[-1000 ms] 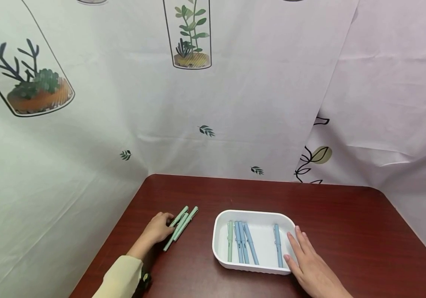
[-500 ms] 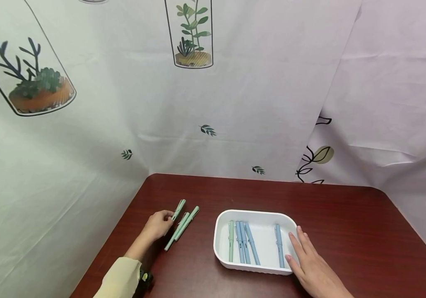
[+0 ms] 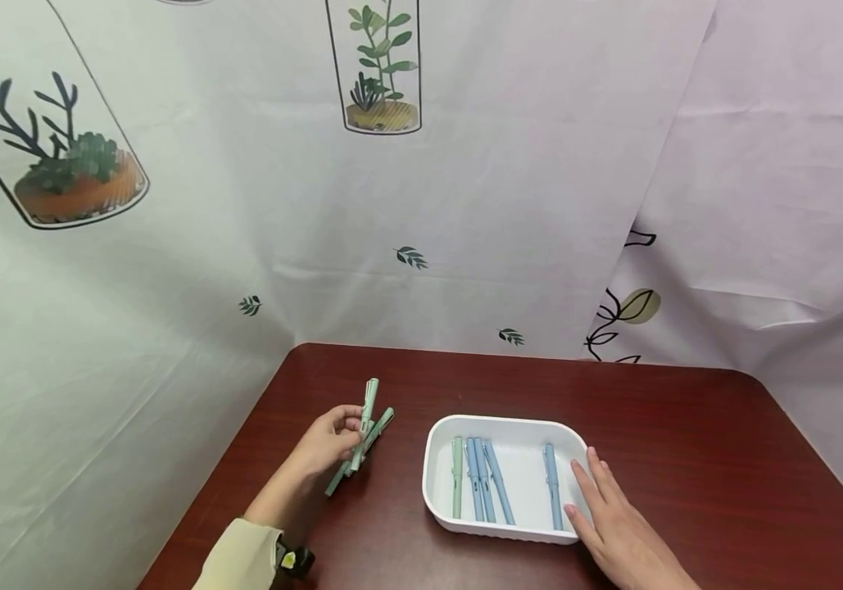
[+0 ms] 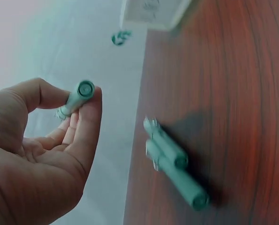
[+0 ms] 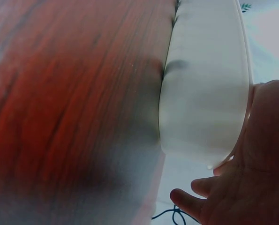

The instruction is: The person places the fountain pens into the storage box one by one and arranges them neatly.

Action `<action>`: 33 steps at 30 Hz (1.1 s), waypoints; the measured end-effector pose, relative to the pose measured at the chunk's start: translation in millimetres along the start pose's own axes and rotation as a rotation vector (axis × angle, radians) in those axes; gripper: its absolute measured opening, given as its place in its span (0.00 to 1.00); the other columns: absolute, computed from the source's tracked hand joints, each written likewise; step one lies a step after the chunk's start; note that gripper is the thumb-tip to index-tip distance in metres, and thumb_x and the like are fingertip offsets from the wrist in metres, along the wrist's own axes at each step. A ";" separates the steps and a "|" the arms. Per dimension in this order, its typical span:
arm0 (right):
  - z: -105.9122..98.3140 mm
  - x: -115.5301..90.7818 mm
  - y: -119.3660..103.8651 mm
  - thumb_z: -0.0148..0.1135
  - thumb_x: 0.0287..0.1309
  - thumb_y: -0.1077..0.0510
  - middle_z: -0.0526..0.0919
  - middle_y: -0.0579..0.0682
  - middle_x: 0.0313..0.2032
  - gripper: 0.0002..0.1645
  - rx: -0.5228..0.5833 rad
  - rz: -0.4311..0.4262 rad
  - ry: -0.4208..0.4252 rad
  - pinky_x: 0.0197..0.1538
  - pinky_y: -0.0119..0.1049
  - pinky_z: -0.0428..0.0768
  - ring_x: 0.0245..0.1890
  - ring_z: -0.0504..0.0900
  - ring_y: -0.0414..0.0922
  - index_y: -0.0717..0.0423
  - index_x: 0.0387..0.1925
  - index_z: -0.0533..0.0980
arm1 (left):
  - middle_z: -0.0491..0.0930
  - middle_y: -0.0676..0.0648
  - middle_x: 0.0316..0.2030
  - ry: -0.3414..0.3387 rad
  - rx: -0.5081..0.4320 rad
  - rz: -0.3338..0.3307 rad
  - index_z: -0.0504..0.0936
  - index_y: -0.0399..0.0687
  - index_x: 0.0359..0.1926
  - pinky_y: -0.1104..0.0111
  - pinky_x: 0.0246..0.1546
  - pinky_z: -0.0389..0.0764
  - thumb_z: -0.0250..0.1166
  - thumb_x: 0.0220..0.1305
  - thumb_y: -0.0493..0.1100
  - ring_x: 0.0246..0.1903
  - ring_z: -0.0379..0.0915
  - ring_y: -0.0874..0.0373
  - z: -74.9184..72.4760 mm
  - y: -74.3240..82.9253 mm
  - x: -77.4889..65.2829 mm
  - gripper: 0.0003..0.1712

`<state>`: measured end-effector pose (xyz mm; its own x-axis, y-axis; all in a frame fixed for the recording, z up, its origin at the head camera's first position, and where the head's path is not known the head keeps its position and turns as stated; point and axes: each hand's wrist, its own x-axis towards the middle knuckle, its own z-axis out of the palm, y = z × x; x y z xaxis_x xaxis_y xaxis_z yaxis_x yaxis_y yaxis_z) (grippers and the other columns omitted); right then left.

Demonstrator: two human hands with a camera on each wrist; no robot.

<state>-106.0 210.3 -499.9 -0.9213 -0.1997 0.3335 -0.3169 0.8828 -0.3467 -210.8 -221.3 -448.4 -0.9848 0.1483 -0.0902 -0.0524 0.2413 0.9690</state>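
Observation:
My left hand (image 3: 333, 438) pinches a light green pen (image 3: 368, 407) between thumb and fingers, raised above the table. In the left wrist view the held pen (image 4: 78, 99) points its round end at the camera. Below it, two more green pens (image 4: 177, 176) lie side by side on the wood. My right hand (image 3: 623, 524) rests with straight fingers at the right rim of a white tray (image 3: 502, 533). Inside the tray are one green pen (image 3: 457, 479), a group of three blue pens (image 3: 482, 483) and a separate blue pen (image 3: 552, 487) near the right wall.
The dark red wooden table (image 3: 716, 459) reaches back to a pale curtain (image 3: 509, 205) printed with plants. A dark wrist strap with a small device (image 3: 294, 561) sits at the left sleeve (image 3: 240, 557).
My left hand has lifted one green pen off the pile and moved it slightly right, tilting it more upright. The right hand and the tray have stayed in place.

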 end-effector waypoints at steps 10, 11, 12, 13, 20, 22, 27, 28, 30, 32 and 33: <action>-1.6 1.0 -0.6 0.61 0.70 0.45 0.56 0.61 0.77 0.38 0.017 0.018 -0.023 0.61 0.10 0.29 0.72 0.61 0.65 0.58 0.74 0.65 | 0.77 0.36 0.48 -0.158 -0.214 0.023 0.64 0.25 0.66 0.55 0.47 0.85 0.62 0.65 0.31 0.41 0.85 0.47 28.5 9.2 -5.9 0.31; -1.6 1.2 -0.6 0.61 0.70 0.45 0.56 0.61 0.77 0.38 0.017 0.017 -0.021 0.62 0.10 0.29 0.72 0.61 0.65 0.58 0.74 0.65 | 0.77 0.38 0.47 -0.153 -0.232 0.024 0.64 0.25 0.66 0.55 0.48 0.85 0.62 0.65 0.31 0.40 0.85 0.48 31.9 9.7 -5.6 0.31; -1.6 1.4 -0.6 0.61 0.70 0.46 0.56 0.61 0.77 0.38 0.017 0.014 -0.017 0.62 0.10 0.29 0.72 0.61 0.65 0.58 0.74 0.65 | 0.78 0.41 0.45 -0.145 -0.251 0.027 0.65 0.25 0.66 0.55 0.48 0.85 0.63 0.65 0.30 0.39 0.85 0.49 35.5 10.4 -5.3 0.30; -1.6 1.5 -0.7 0.61 0.70 0.46 0.56 0.61 0.77 0.38 0.016 0.012 -0.015 0.62 0.10 0.29 0.72 0.61 0.64 0.58 0.74 0.65 | 0.78 0.43 0.44 -0.137 -0.263 0.030 0.65 0.25 0.66 0.57 0.48 0.85 0.63 0.65 0.30 0.39 0.85 0.51 38.9 11.4 -5.1 0.30; -0.1 0.5 0.3 0.61 0.70 0.46 0.55 0.60 0.77 0.38 0.016 0.004 -0.008 0.63 0.11 0.29 0.73 0.60 0.64 0.59 0.73 0.65 | 0.80 0.44 0.44 -0.145 -0.264 0.059 0.69 0.28 0.66 0.65 0.42 0.83 0.65 0.64 0.32 0.39 0.81 0.60 62.2 21.9 -4.2 0.30; -0.1 0.5 0.0 0.61 0.70 0.46 0.55 0.61 0.77 0.38 0.019 0.007 -0.012 0.63 0.11 0.29 0.73 0.60 0.64 0.59 0.73 0.65 | 0.80 0.42 0.45 -0.163 -0.261 0.066 0.69 0.28 0.65 0.63 0.42 0.84 0.65 0.63 0.32 0.39 0.80 0.60 68.7 25.2 -4.6 0.30; -0.3 1.0 -0.7 0.61 0.70 0.46 0.56 0.62 0.77 0.38 0.023 0.010 -0.019 0.62 0.11 0.28 0.72 0.61 0.65 0.59 0.73 0.65 | 0.78 0.43 0.44 -0.192 -0.257 0.063 0.68 0.27 0.65 0.63 0.41 0.85 0.64 0.64 0.32 0.40 0.78 0.59 84.5 29.5 -3.6 0.30; -0.4 1.1 -0.7 0.60 0.70 0.46 0.56 0.62 0.77 0.38 0.024 0.013 -0.023 0.62 0.11 0.28 0.72 0.61 0.65 0.59 0.73 0.65 | 0.78 0.44 0.44 -0.195 -0.258 0.062 0.68 0.27 0.65 0.63 0.40 0.85 0.64 0.64 0.32 0.40 0.78 0.59 87.4 30.0 -3.2 0.30; 0.2 1.0 -0.4 0.60 0.70 0.46 0.56 0.62 0.77 0.38 0.022 0.008 -0.018 0.63 0.11 0.28 0.72 0.61 0.65 0.59 0.74 0.65 | 0.77 0.44 0.44 -0.196 -0.260 0.061 0.68 0.27 0.65 0.63 0.40 0.85 0.64 0.64 0.32 0.40 0.78 0.58 93.2 31.1 -2.2 0.30; 0.6 0.9 -0.1 0.61 0.70 0.46 0.55 0.62 0.77 0.38 0.023 0.005 -0.011 0.63 0.11 0.29 0.72 0.61 0.65 0.59 0.74 0.65 | 0.77 0.44 0.43 -0.197 -0.259 0.062 0.68 0.28 0.65 0.62 0.40 0.85 0.64 0.64 0.32 0.40 0.78 0.56 98.9 32.9 -0.6 0.29; 0.7 0.9 0.0 0.61 0.70 0.46 0.55 0.61 0.77 0.38 0.023 0.005 -0.009 0.63 0.11 0.29 0.72 0.61 0.65 0.59 0.74 0.65 | 0.77 0.44 0.43 -0.197 -0.260 0.064 0.68 0.28 0.65 0.62 0.40 0.85 0.64 0.64 0.33 0.40 0.78 0.55 101.5 33.9 0.1 0.29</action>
<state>-107.0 209.8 -500.3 -0.9246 -0.1995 0.3244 -0.3177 0.8737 -0.3683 -195.8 -115.8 -438.9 -0.9379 0.3439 -0.0456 -0.0571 -0.0236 0.9981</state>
